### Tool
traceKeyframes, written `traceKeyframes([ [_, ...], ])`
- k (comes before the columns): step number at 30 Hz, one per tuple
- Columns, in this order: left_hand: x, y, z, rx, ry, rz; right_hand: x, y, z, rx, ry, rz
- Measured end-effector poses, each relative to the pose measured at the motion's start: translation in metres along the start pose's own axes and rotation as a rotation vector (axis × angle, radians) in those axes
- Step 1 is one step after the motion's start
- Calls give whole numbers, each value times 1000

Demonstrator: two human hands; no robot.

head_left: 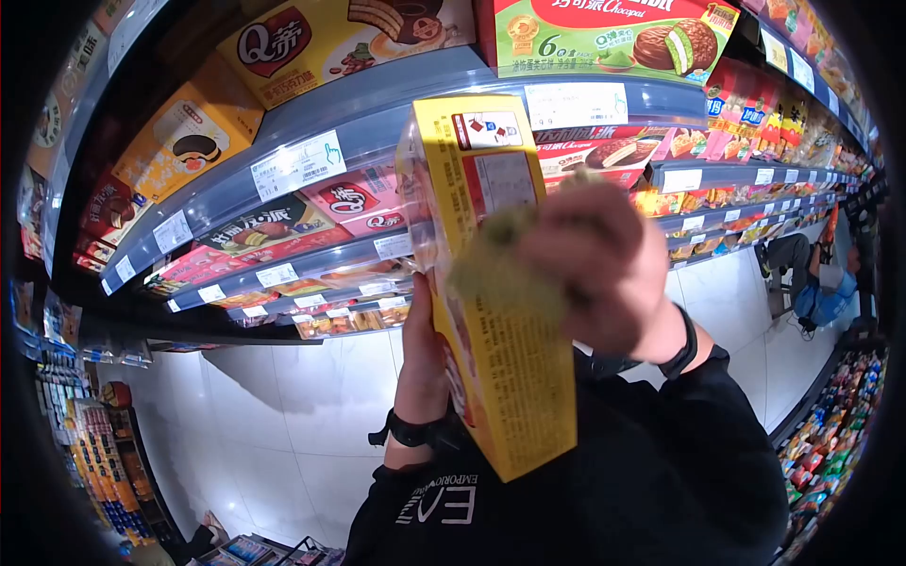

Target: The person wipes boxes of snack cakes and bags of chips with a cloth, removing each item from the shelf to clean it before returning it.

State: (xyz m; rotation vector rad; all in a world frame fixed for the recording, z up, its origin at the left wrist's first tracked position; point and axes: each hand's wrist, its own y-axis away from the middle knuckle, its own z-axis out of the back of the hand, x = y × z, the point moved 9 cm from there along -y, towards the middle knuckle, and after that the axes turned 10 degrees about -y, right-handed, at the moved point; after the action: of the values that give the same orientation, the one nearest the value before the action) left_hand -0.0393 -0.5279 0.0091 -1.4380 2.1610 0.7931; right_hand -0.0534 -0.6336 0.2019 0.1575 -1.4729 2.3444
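A yellow snack box (528, 396) stands tilted in front of my chest, its narrow printed side facing up toward me. My left hand (425, 354) is closed around the box from its left side; part of the fingers is hidden behind it. Bunched in my right hand (604, 255) is a yellowish-green cloth (510, 283), smeared by motion. The cloth lies over the middle of the box's printed side and appears to touch it. Black bands circle both wrists.
Shelves of boxed snacks curve ahead, with price tags (299, 167) along their edges. A green and red Chocopai box (613, 42) and a yellow cake box (330, 42) sit on the upper shelf. At the right, a person in blue (823, 297) is low in the aisle.
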Motion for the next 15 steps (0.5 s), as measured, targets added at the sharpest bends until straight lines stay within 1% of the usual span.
traceKeyframes([
  [1, 0, 0, 3, 0, 0, 0, 15, 7, -14, 140, -36, 100],
  [3, 2, 3, 8, 39, 122, 73, 55, 29, -24, 159, -13, 245],
  [4, 3, 4, 12, 11, 118, 99, 60, 35, -25, 159, -16, 245],
  [6, -5, 13, -3, -5, 76, 70, 80, 52, -32, 294, -104, 400],
  [7, -9, 16, -8, -12, 31, 44, 76, 48, -27, 291, -105, 396],
  [9, 2, 16, -6, 5, 38, 91, 58, 21, -12, 318, 37, 412],
  [10, 10, 18, -5, 8, 1, 114, 48, 11, -4, 316, 43, 408],
  [12, 20, 21, -9, 43, -28, 188, 5, -19, 33, 81, 200, 112],
  [13, 20, 23, -10, 46, -30, 191, -10, -23, 48, -37, 273, -37],
  [14, 21, 24, -6, -9, -62, 217, -21, -8, 38, -67, -15, -330],
  [15, 22, 24, -1, -65, -95, 239, 9, -7, 20, 95, 258, -68],
])
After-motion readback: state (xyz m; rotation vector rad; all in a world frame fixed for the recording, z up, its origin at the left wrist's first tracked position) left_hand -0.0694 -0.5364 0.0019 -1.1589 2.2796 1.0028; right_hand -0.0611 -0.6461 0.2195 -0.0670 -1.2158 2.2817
